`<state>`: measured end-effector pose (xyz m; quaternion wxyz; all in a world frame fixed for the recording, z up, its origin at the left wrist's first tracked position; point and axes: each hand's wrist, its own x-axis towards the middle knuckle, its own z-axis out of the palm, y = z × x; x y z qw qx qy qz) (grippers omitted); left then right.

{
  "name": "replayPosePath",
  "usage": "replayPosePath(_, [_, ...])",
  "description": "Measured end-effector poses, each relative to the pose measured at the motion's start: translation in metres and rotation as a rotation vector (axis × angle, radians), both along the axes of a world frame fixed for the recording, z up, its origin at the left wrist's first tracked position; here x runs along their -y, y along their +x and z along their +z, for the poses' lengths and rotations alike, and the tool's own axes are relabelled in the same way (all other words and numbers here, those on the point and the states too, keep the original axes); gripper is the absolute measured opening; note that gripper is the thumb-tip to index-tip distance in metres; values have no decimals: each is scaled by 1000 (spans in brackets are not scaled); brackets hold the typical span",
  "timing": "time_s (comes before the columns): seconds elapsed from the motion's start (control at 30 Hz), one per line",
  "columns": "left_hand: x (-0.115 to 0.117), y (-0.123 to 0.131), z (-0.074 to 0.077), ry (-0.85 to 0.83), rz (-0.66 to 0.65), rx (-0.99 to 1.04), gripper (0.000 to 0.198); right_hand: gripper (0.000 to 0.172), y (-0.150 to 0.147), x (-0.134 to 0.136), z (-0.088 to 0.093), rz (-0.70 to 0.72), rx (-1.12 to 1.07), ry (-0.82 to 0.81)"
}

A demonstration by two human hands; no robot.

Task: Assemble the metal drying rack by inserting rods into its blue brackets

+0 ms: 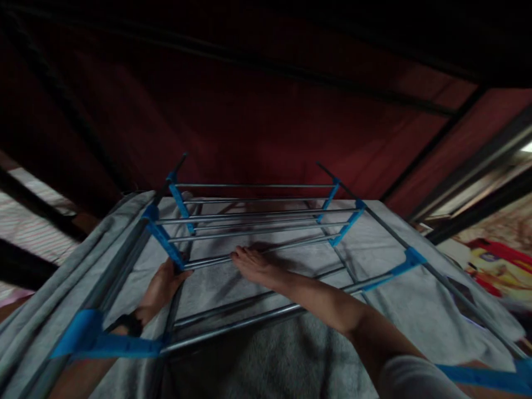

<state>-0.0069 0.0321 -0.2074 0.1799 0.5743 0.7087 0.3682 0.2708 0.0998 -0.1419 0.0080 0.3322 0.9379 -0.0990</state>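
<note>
Since the grey fabric (291,354) sagging under the near rods (249,318) gives no firm footing, this looks like a job for steady, even pressure, not force. The left hand (160,288), a dark band at its wrist, comes up from below at the left, and its grip is closed around the lower end of the blue side piece (166,241). It would be best to brace there so the frame cannot twist. The right hand (254,265) reaches in from the near right, past a white sleeve (411,377). Its grip is open and holds nothing, the fingers lying flat across the nearest bar of the rod shelf (257,221). That shelf sits mid-scene, just beyond both hands, between two pairs of blue side pieces. Any push is probably best placed close to the joint, with the fingertips clear of the gaps. Beyond the shelf, a dark red cloth wall (249,122) rises, crossed by dark bars (291,72). The light is dim. At the right edge lies something brightly printed (499,271), too blurred to identify.
</note>
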Motion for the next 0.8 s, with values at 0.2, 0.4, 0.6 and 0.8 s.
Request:
replayPosePath(0.2, [0,-4,-3,27,-37,-2,43,42,-16,-11,-3,-44,10,72])
replayPosePath(0.4, [2,11,20,-44,88,45,50,39,-12,-10,5,-32,-7,64])
replayPosePath(0.6, [-2,29,27,106,163,278,46,43,-14,-13,7,-52,23,43])
replayPosePath(0.8, [-5,24,12,112,137,302,36,31,-16,-16,11,-83,1,16])
